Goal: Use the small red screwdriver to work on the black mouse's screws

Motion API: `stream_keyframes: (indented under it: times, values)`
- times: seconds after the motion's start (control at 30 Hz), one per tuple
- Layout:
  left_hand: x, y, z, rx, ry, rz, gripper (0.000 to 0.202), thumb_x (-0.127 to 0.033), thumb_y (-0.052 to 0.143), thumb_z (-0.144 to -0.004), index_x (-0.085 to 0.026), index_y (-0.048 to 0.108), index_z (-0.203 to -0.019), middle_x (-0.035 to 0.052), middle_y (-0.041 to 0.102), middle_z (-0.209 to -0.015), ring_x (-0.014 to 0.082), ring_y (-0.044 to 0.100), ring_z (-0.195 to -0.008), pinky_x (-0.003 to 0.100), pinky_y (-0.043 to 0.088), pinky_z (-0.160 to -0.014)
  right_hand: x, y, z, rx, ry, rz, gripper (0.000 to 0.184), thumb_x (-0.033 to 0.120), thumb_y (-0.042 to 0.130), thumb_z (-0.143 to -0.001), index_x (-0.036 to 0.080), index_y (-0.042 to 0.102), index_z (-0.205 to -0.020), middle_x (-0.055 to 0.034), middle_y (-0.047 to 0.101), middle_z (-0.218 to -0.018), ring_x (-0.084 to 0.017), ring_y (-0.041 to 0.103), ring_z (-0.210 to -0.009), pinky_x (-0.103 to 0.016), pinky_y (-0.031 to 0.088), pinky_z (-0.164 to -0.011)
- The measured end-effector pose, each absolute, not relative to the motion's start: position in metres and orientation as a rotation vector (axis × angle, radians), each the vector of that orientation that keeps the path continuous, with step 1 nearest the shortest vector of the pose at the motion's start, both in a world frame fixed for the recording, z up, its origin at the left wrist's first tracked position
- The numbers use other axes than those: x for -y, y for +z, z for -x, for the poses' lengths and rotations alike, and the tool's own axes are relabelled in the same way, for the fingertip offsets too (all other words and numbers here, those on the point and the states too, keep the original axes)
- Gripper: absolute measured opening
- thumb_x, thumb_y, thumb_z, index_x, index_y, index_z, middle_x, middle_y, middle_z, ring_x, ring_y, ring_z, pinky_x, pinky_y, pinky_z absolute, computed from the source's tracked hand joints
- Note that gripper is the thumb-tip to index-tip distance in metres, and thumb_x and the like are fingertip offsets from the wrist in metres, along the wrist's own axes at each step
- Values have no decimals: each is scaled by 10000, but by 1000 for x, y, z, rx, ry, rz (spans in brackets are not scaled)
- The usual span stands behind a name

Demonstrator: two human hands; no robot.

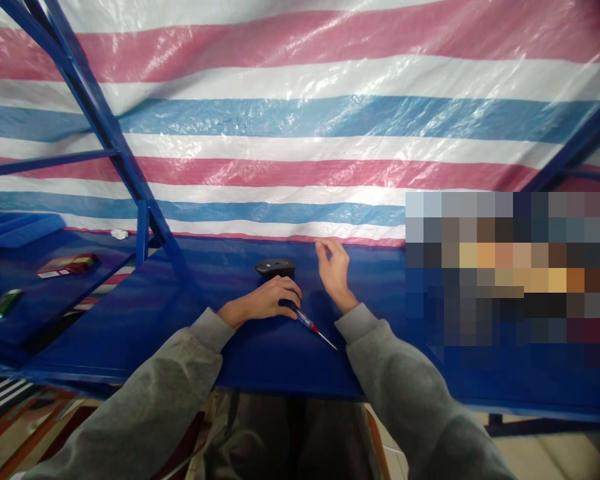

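My left hand [265,301] rests on the blue table [155,313], fingers curled over the handle end of a small screwdriver [314,326] whose red collar and metal shaft stick out to the right. A black computer mouse [275,267] lies just beyond that hand. My right hand [334,272] hovers to the right of the mouse with fingers loosely apart, holding nothing. Both arms wear grey sleeves.
A striped red, white and blue tarp [300,133] hangs behind the table. Blue metal frame posts [105,127] rise at the left. On the left table lie a red box [65,265], a green item [3,304] and a blue tray [20,227]. A blurred area covers the right.
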State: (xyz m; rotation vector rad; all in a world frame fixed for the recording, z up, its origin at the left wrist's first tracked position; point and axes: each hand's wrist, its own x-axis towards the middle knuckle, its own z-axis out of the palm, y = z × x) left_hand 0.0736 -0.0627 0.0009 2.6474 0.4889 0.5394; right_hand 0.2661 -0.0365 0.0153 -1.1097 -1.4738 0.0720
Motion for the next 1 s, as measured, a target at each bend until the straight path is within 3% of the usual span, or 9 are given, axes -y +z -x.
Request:
stream_keyframes:
  times: [0.33,0.47,0.63,0.73,0.83,1.0]
  values:
    - [56,14,-58,-753,874,-2440,204,-368,634,-800,-204,694,-905,50,696,-891,186,617,-852,290,403,-833,16,13,-306,1257,305,1278,321,414,495,-843,155,682,-865,-45,666,-676,-192,631,-663,-328,469,-709]
    - [49,22,-42,-977,1277,-2130,221,-373,628,-791,-178,690,-877,46,662,-842,173,569,-756,269,411,-720,15,-3,-289,1503,443,1234,211,291,551,-797,169,691,-897,-72,701,-878,-194,642,-775,-343,484,-778]
    - [36,21,-24,-1006,1641,-1766,221,-354,653,-757,-160,660,-863,32,617,-811,159,537,-747,256,402,-707,23,-22,-260,1800,530,1069,279,223,570,-784,212,660,-1049,-72,657,-1069,-187,619,-931,-347,480,-848]
    - [25,19,-19,-986,1740,-1634,207,-338,668,-739,-160,650,-843,20,602,-786,144,537,-728,240,399,-683,30,-17,-248,1744,582,1010,261,314,488,-868,217,666,-1032,-59,671,-1025,-177,621,-927,-338,475,-860]
    - [9,19,-19,-990,1767,-1548,225,-352,675,-717,-152,650,-816,12,582,-716,131,517,-654,235,385,-615,30,-10,-235,1696,713,987,342,415,485,-871,200,649,-1079,-56,694,-938,-170,642,-820,-316,500,-780]
    - [-16,19,-25,-958,1822,-1433,241,-365,692,-683,-148,653,-783,-4,555,-634,114,486,-579,234,360,-561,23,-10,-218,1688,682,1019,301,376,570,-807,179,674,-1009,-41,699,-806,-158,636,-684,-286,500,-677]
